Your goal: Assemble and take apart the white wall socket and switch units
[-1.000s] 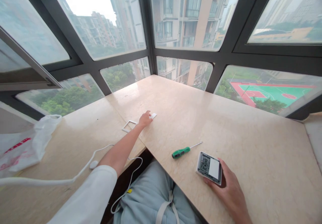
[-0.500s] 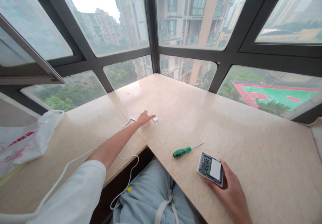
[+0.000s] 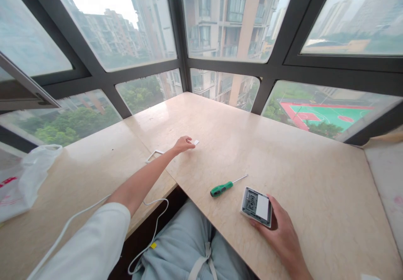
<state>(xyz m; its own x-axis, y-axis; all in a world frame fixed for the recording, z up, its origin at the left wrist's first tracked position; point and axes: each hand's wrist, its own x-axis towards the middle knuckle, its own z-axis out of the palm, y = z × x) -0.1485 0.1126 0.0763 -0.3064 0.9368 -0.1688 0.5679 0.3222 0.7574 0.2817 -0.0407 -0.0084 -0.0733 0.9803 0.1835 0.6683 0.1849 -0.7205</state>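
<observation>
My left hand reaches far over the tabletop, thumb and fingers pinching a small flat white plastic piece. A thin white square frame lies just left of that wrist, partly covered by the forearm. My right hand is wrapped around the edge of a wall switch-like unit, a white square box. Its upper face shows dark grey inner parts on the left and a white panel on the right. Left of the box lies a screwdriver with a green and black handle, its shaft pointing away to the right.
The beige marbled tabletop has a seam and a front notch above my lap. A white cable runs along the left side and hangs over the edge. A white plastic bag lies at far left. Dark-framed windows border the back.
My left hand has closed on the small white piece and tips it up off the table. My right hand keeps its hold on the box. The view has shifted slightly right.
</observation>
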